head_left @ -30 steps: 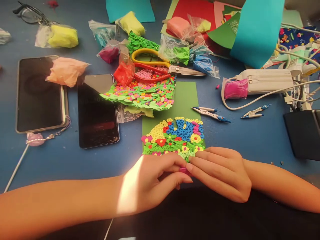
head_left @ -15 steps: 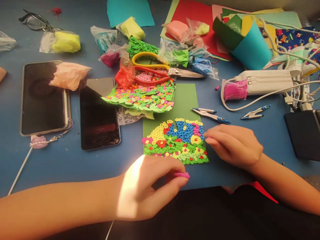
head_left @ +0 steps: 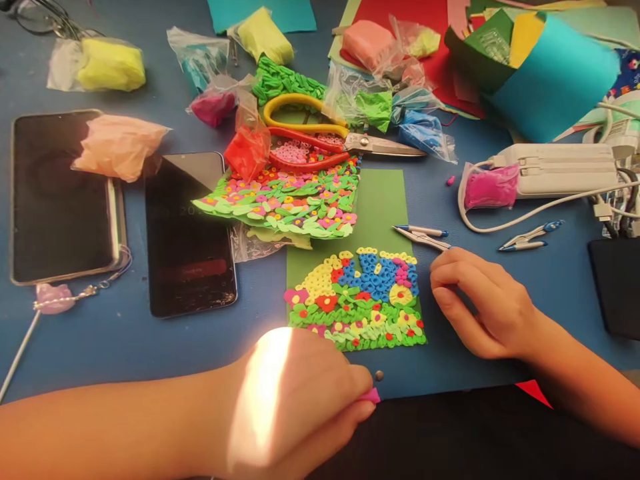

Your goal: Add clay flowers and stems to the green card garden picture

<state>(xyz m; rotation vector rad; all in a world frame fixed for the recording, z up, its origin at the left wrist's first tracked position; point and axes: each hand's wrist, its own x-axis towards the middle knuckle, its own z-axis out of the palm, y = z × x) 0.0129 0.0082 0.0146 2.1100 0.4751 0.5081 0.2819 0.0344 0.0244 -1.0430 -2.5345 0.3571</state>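
Observation:
My left hand is closed at the table's front edge, with a piece of pink clay sticking out between thumb and index finger. My right hand hovers just right of the green card, its fingers curled and thumb tip close to the index finger. Whatever those fingertips may hold is hidden. On the card's lower part lies a raised clay picture of small yellow and blue rings, red and pink flowers and green leaves. Behind it rests a second flower-covered clay piece.
Red-and-yellow scissors lie across the second piece. Bagged clay is scattered at the back. Two phones lie at left. Drawing compasses, a white power strip with cables, and a rolled blue sheet are at right.
My right hand has drawn back from the picture's right edge. My left hand has come lower, toward the table's front edge, still holding the pink clay. The view has shifted slightly.

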